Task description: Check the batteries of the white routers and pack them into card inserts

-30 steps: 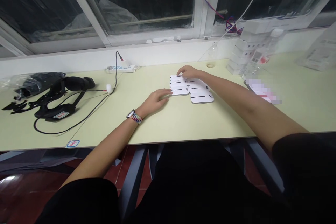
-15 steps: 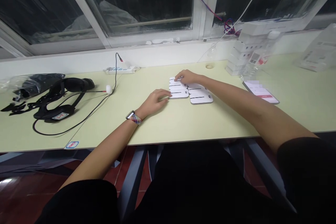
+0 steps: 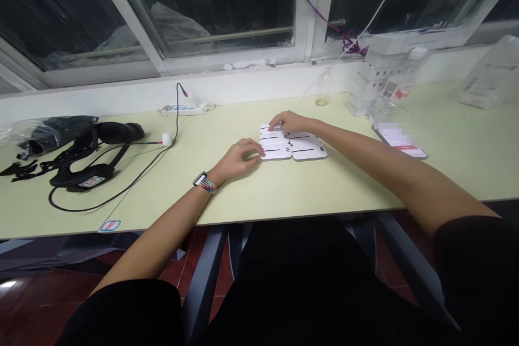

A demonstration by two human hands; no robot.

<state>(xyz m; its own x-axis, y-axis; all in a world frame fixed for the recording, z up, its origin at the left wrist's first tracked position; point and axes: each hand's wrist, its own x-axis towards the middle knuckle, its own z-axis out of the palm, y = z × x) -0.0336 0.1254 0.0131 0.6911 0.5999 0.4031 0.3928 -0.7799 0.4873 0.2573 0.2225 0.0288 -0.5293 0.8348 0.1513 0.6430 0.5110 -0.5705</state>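
White flat pieces with rounded corners, black lines and small black zigzag marks lie in two adjoining groups, a left group [image 3: 275, 150] and a right group [image 3: 306, 149]. Their near edges are about level. My left hand [image 3: 239, 159] rests on the table at the left group, fingers and thumb apart, fingertips touching its left edge. From above, my right hand [image 3: 292, 121] presses its fingertips on the far part of the left group, fingers spread. That hand and its forearm hide the far part of the right group. Neither hand grasps anything.
A phone [image 3: 401, 141] lies to the right, near a plastic bottle [image 3: 399, 86] and stacked white boxes [image 3: 367, 86]. A tape roll [image 3: 321, 102] sits behind. To the left are a black headset [image 3: 87, 173] with its cable, a bagged black item [image 3: 60, 130] and a power strip [image 3: 185, 110].
The left group has slid toward me, with my right hand's fingers on it, so its near edge now lines up with the right group. My left hand stays beside it.
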